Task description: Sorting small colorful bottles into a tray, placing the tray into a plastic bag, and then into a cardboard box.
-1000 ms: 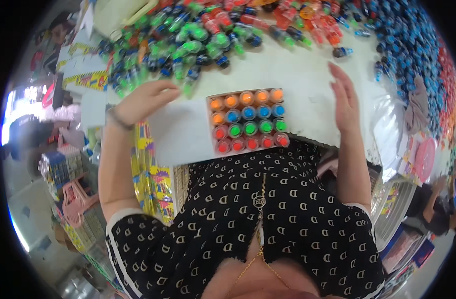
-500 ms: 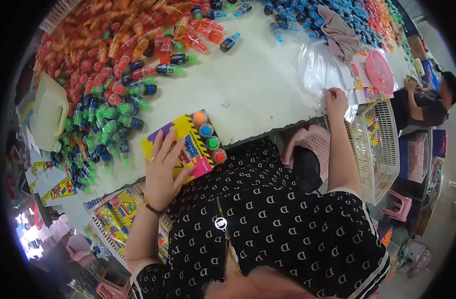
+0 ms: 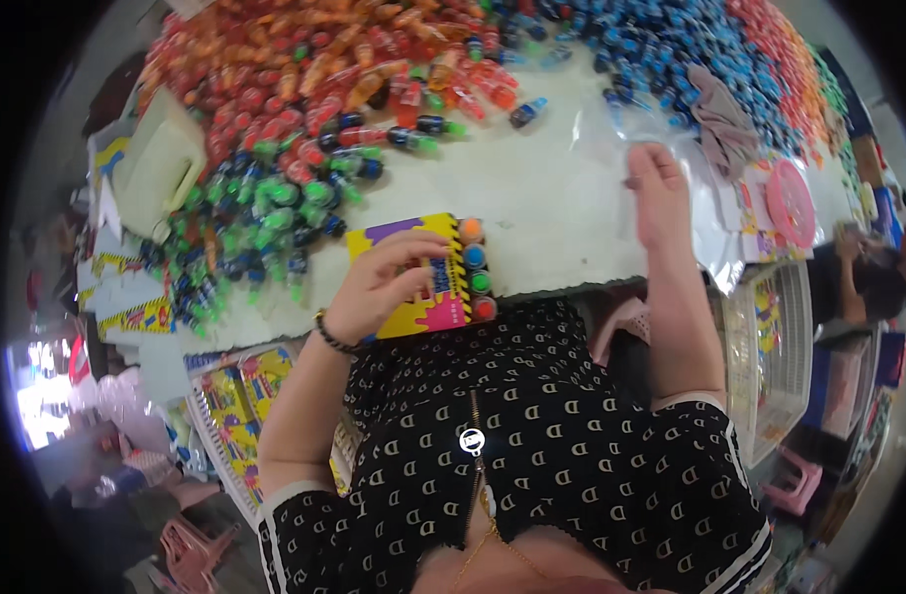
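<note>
A yellow, purple and pink printed box [image 3: 453, 315] lies near the table's front edge. At its right end a row of small bottles [image 3: 474, 255] shows orange, blue, green and red caps. Over the box's top is my left hand [image 3: 379, 282], with fingers loosely bent and thumb apart, not wrapped round it. My right hand [image 3: 659, 193] is raised over the table to the right, somewhat blurred. Its fingers are closed on what looks like a clear plastic bag [image 3: 597, 127], whose glossy film spreads beyond the fingertips. More clear bags [image 3: 708, 213] lie beside that hand.
Heaped small bottles, red and orange [image 3: 275, 79], green-capped [image 3: 265, 203] and blue [image 3: 661, 45], cover the table's far side. A grey cloth [image 3: 725, 124], a pink round basket [image 3: 792, 203] and a white crate [image 3: 770, 366] are at right. A cream container [image 3: 161, 163] stands left. Another person [image 3: 859, 272] sits far right.
My right hand has lifted off the bag pile, drawing clear film leftward. My left hand's fingers have gone from flat on the box to bent. The whole view has shifted.
</note>
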A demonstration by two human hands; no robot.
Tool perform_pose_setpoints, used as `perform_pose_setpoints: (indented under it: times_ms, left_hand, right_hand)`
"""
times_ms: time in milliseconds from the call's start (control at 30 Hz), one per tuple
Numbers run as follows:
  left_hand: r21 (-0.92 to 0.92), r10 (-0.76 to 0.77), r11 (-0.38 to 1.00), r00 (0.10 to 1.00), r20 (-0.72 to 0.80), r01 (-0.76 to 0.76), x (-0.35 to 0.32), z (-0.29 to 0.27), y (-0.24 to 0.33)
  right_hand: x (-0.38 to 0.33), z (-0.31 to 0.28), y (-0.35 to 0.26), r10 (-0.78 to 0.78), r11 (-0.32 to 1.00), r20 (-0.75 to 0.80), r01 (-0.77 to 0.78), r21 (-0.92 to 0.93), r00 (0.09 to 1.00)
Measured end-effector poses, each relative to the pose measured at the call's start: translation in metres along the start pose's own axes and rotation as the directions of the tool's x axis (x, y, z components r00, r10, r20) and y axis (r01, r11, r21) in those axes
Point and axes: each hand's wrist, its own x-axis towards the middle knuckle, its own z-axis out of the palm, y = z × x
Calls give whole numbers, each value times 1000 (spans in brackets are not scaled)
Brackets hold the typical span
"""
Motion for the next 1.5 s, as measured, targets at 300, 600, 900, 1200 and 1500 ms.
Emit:
perform_pose_setpoints:
  times_ms: [300,600,900,1200,1500]
  left_hand:
    - [-634,-199,749,848,-491,-192,-4,17,4]
    - [-37,125,979,731,-671,-202,-35,-2,14]
    - [667,625,745,354,-695,-7,-42,-18,38]
    - [619,584,785,339,-738,-6,-59,-32,80]
    - [823,652,251,539,-532,509,-87,-41,71]
  right_hand:
    - [-62,156,-34,-420,805,545,575,-145,726]
    - [-67,184,-41,-595,606,604,790,-97,531]
    - [-53,212,-59,-594,555,657,828,-83,464]
    - [-50,249,-73,-631,555,702,824,112,329]
    - [-74,276,-86,-620,484,759,859,168,202]
